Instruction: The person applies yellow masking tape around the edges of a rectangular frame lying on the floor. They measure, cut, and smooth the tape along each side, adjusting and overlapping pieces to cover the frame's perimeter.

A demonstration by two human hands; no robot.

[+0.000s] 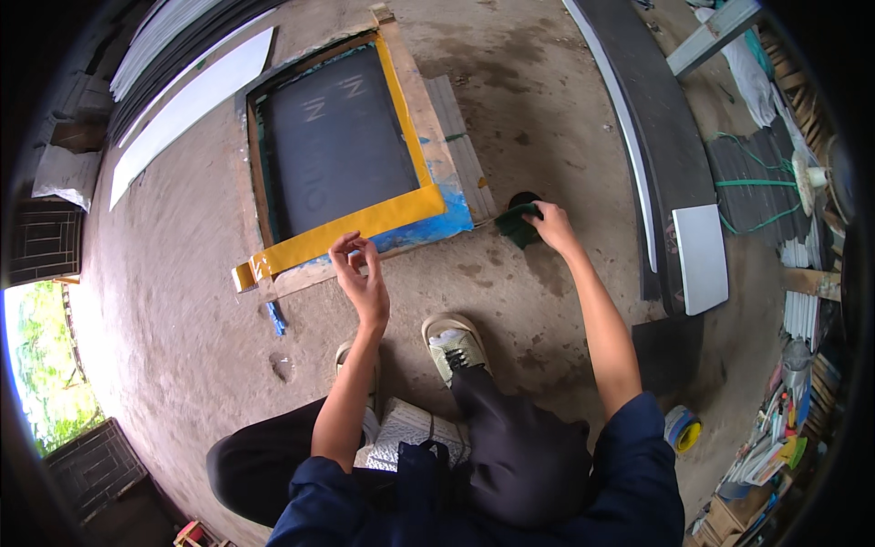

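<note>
On the floor before me lies a wooden screen-printing frame (460, 187) with a dark mesh panel (333, 137) bearing faint lettering. Yellow tape (365, 217) runs along its right and near sides, and blue stains mark the near right corner. My left hand (361, 284) hovers over the near side by the tape, its fingers loosely bent and apart with nothing visible in them. Right of the frame, my right hand (554, 228) pinches a dark green cloth (518, 228). A round black thing (523, 198) shows just beyond the cloth, partly hidden by it.
A small blue object (276, 318) lies near the frame's near left corner. White sheets (196, 114) are stacked at far left. A long dark board (629, 118) and a white panel (700, 259) lie to the right. A tape roll (682, 430) sits at lower right.
</note>
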